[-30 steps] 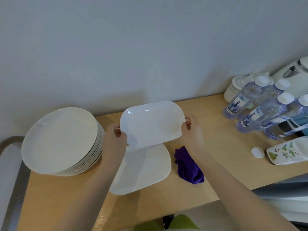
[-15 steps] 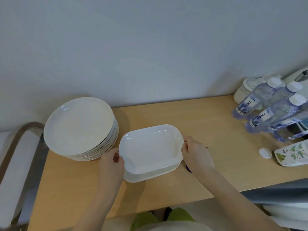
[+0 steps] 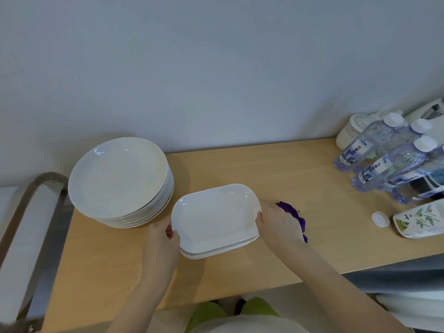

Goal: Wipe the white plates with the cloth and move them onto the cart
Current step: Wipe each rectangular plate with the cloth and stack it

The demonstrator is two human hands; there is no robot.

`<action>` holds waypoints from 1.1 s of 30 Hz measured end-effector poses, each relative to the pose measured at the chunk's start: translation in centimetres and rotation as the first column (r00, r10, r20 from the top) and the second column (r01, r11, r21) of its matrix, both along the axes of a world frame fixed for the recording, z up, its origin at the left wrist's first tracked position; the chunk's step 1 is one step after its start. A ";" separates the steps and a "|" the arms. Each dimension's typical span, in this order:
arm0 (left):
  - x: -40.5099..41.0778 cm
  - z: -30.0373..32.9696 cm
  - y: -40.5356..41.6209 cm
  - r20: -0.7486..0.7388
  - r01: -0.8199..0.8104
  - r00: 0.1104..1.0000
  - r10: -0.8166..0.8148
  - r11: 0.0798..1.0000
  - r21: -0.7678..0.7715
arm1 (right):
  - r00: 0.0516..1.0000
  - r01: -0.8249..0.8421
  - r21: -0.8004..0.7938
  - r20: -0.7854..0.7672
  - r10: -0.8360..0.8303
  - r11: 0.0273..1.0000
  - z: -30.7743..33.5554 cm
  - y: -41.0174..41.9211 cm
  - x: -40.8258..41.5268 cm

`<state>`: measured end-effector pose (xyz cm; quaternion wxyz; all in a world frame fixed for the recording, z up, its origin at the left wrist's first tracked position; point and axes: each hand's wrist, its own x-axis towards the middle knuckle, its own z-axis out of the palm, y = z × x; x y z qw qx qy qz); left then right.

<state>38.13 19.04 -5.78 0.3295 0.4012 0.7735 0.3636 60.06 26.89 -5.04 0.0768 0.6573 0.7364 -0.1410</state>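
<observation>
While both hands pinch its short ends, left hand [image 3: 161,239] and right hand [image 3: 278,223], the rectangular plate [image 3: 216,213] sits atop another on the table [image 3: 264,169]; round plate stack [image 3: 120,179] to its left, purple cloth [image 3: 294,215] just right.

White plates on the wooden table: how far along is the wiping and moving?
Done: nothing shows as moved to a cart. In hand: left hand and right hand grip the top white rectangular plate, sitting on another; the purple cloth lies beside it. Left: both rectangular plates and the round white plate stack.
</observation>
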 end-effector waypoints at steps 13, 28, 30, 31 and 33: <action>0.4 -1.4 -0.1 0.042 -0.073 0.997 0.072 0.997 0.022 | 0.974 0.211 -0.089 -0.067 -0.217 0.973 -4.9 0.0 5.6; -0.3 -1.6 -0.6 0.311 -0.095 0.948 0.072 0.994 0.060 | 0.604 0.081 -0.090 -0.788 -0.121 0.993 1.5 -0.8 -4.9; -0.4 -1.6 -0.7 0.388 -0.134 0.915 0.108 0.990 0.041 | 0.668 0.007 -0.088 -0.741 -0.070 0.996 0.8 -1.3 -7.8; -0.4 -1.7 -0.8 0.408 -0.138 0.906 0.110 0.990 0.041 | 0.688 -0.013 -0.090 -0.724 -0.056 0.996 0.3 -1.6 -8.9; -0.4 -1.8 -0.9 0.432 -0.149 0.894 0.116 0.988 0.042 | 0.728 -0.057 -0.059 -0.685 0.001 0.997 -0.5 -2.3 -10.8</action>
